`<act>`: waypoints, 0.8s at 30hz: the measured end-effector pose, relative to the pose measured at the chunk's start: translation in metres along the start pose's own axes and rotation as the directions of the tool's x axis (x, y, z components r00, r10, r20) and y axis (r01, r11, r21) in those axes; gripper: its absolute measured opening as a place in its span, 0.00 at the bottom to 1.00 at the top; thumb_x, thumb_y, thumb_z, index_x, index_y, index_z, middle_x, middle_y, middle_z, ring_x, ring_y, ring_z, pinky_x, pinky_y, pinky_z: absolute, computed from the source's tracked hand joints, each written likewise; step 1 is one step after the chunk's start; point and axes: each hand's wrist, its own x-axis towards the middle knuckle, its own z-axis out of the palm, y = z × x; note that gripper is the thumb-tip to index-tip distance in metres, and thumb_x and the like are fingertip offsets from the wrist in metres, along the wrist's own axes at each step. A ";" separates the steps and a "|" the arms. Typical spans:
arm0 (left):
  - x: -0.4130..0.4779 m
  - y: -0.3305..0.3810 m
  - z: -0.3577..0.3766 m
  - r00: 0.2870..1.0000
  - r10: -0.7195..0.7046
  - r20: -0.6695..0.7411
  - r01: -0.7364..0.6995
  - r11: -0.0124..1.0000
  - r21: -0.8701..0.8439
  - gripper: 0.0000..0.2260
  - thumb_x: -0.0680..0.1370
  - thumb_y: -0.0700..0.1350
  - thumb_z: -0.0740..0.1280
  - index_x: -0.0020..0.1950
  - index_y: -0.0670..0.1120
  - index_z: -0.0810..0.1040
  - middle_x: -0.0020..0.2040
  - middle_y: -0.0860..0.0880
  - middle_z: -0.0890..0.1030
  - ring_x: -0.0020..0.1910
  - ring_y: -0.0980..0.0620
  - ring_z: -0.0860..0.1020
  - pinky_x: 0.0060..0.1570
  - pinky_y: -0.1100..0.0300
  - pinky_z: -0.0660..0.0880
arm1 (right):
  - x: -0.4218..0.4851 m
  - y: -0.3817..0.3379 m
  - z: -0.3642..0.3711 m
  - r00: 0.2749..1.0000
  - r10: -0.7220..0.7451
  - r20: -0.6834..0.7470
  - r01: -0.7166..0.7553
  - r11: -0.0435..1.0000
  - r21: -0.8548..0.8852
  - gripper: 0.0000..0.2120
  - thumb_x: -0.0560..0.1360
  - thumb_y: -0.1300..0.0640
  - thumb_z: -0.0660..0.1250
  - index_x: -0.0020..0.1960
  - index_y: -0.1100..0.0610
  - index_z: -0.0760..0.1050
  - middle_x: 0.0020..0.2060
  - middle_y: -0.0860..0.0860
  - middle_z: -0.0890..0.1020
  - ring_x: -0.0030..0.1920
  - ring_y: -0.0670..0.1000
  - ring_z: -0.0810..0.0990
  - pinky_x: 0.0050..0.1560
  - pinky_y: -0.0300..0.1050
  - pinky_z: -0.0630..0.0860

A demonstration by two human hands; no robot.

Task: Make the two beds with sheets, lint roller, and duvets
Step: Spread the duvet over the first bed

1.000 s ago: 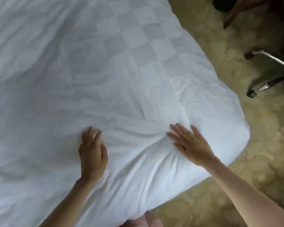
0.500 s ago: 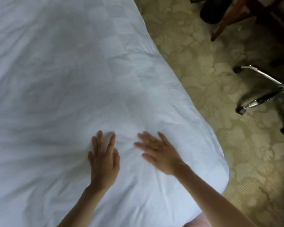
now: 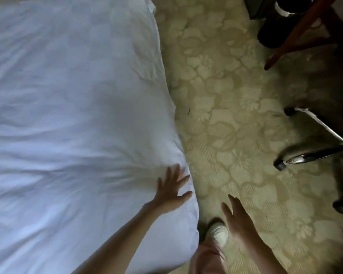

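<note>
The white puffy fabric duvet (image 3: pixel 77 115) covers the bed across the left of the view, its rounded edge beside the beige flower-patterned carpet (image 3: pixel 226 91); it looks light, soft and limp, likely to bunch under a push, so it is probably best pinched at an edge or corner and smoothed with flat palms. The left hand (image 3: pixel 171 192) rests flat on it just inside that edge, fingers straight and spread, grasping nothing; the right hand (image 3: pixel 239 214) hangs off the bed above the carpet, fingers loosely extended and empty, with a chrome wheeled chair base (image 3: pixel 315 155) well apart to the right.
</note>
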 end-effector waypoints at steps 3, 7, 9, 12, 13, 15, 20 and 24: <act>0.014 0.033 -0.031 0.965 0.256 -0.063 -0.263 0.948 -0.177 0.26 0.80 0.46 0.63 0.75 0.59 0.59 0.77 0.58 0.51 0.76 0.58 0.53 0.73 0.58 0.58 | 0.017 0.000 -0.052 1.000 0.014 0.014 -0.014 1.000 0.002 0.26 0.81 0.47 0.52 0.75 0.58 0.57 0.74 0.56 0.63 0.73 0.55 0.61 0.71 0.46 0.57; 0.050 -0.008 -0.112 0.760 -0.196 -0.620 0.123 0.980 -0.159 0.24 0.78 0.42 0.63 0.75 0.48 0.63 0.78 0.46 0.55 0.77 0.45 0.53 0.69 0.42 0.64 | 0.050 -0.024 -0.093 0.993 -0.104 -0.062 0.104 0.995 0.005 0.24 0.81 0.48 0.53 0.74 0.56 0.60 0.72 0.52 0.66 0.72 0.51 0.63 0.70 0.43 0.59; 0.064 -0.030 -0.152 0.533 -0.502 -0.681 0.403 0.858 -0.318 0.28 0.78 0.43 0.62 0.77 0.46 0.57 0.78 0.42 0.47 0.76 0.39 0.47 0.68 0.39 0.62 | 0.066 -0.041 -0.100 0.981 -0.168 -0.099 0.171 0.985 0.023 0.22 0.81 0.50 0.55 0.73 0.56 0.63 0.71 0.52 0.68 0.71 0.51 0.65 0.68 0.41 0.61; 0.092 -0.033 -0.181 0.502 -0.732 -0.461 0.589 0.679 -0.438 0.31 0.80 0.52 0.60 0.79 0.52 0.47 0.77 0.45 0.36 0.76 0.38 0.40 0.68 0.37 0.56 | 0.093 -0.073 -0.106 0.962 -0.230 -0.144 0.239 0.970 0.048 0.21 0.80 0.49 0.57 0.69 0.57 0.69 0.66 0.52 0.74 0.66 0.51 0.71 0.60 0.37 0.64; 0.103 -0.028 -0.185 0.679 -0.653 -0.336 0.545 0.755 -0.364 0.30 0.81 0.55 0.58 0.78 0.55 0.47 0.77 0.48 0.35 0.76 0.40 0.38 0.69 0.36 0.53 | 0.103 -0.085 -0.108 0.958 -0.247 -0.144 0.255 0.966 0.041 0.22 0.80 0.46 0.57 0.69 0.57 0.69 0.65 0.51 0.75 0.65 0.51 0.72 0.59 0.38 0.65; 0.125 -0.021 -0.200 0.953 -0.301 -0.033 0.277 0.913 -0.300 0.26 0.80 0.57 0.57 0.76 0.58 0.54 0.78 0.54 0.41 0.77 0.46 0.43 0.72 0.40 0.54 | 0.130 -0.107 -0.118 0.959 -0.263 -0.105 0.267 0.964 0.020 0.22 0.80 0.46 0.56 0.69 0.56 0.69 0.66 0.49 0.73 0.66 0.50 0.71 0.62 0.40 0.64; 0.165 -0.065 -0.323 0.642 -0.378 -0.667 -0.059 0.843 -0.535 0.18 0.79 0.43 0.64 0.69 0.50 0.70 0.74 0.50 0.65 0.72 0.48 0.65 0.67 0.55 0.66 | 0.231 -0.195 -0.180 0.952 -0.305 -0.020 0.304 0.951 -0.057 0.19 0.80 0.53 0.57 0.70 0.55 0.67 0.69 0.51 0.71 0.68 0.52 0.69 0.61 0.41 0.62; 0.227 -0.124 -0.396 0.161 -0.807 -0.568 0.528 0.557 -0.642 0.30 0.80 0.53 0.60 0.78 0.52 0.52 0.78 0.43 0.43 0.76 0.37 0.44 0.67 0.36 0.55 | 0.336 -0.305 -0.227 0.907 -0.419 -0.032 0.414 0.904 -0.107 0.18 0.80 0.52 0.57 0.69 0.56 0.69 0.66 0.51 0.74 0.67 0.50 0.71 0.63 0.42 0.65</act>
